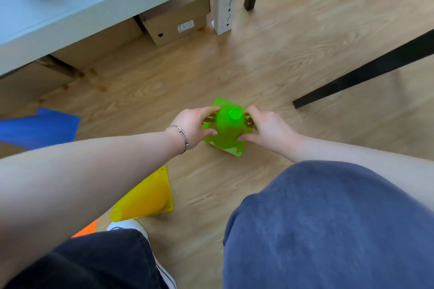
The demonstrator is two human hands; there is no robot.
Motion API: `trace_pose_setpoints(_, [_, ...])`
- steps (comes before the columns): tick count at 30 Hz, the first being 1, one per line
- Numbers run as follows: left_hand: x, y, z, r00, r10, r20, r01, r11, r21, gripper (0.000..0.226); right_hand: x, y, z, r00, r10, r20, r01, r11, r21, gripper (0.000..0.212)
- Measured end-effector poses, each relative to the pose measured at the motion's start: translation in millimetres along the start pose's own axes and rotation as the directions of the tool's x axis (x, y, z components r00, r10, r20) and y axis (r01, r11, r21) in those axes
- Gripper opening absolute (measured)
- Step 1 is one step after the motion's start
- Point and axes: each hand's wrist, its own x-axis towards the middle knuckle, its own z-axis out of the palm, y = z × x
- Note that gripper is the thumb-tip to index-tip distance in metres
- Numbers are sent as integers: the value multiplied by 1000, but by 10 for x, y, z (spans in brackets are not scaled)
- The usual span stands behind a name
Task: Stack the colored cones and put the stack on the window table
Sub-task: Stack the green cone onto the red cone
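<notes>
I saw the green cone (227,128) upright on the wood floor, a sliver of orange showing under its square base. The yellow cone (146,197) lay tipped on its side nearer me; the blue cone (40,128) lay far left.

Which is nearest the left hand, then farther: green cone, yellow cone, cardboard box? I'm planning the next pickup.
1. green cone: held in the left hand.
2. yellow cone: lying on its side, toward the person.
3. cardboard box: under the table, farthest.
</notes>
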Motion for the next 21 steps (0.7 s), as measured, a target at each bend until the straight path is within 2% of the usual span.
trace_pose_setpoints(8, [158, -95, 50, 999, -44, -19, 42, 994, -101, 68, 101, 58, 201, 996, 52, -75, -48, 998, 51, 67])
trace_pose_setpoints(15, [128, -190, 155, 987, -123, -106, 100, 975, -198, 69, 254, 35, 187, 999, 23, -45, -17, 992, 124, 72])
trace_pose_setpoints(21, [32, -381, 37, 962, -200, -186, 153, 959, -239, 67, 571, -172, 126, 999, -32, 40, 28, 994, 103, 74])
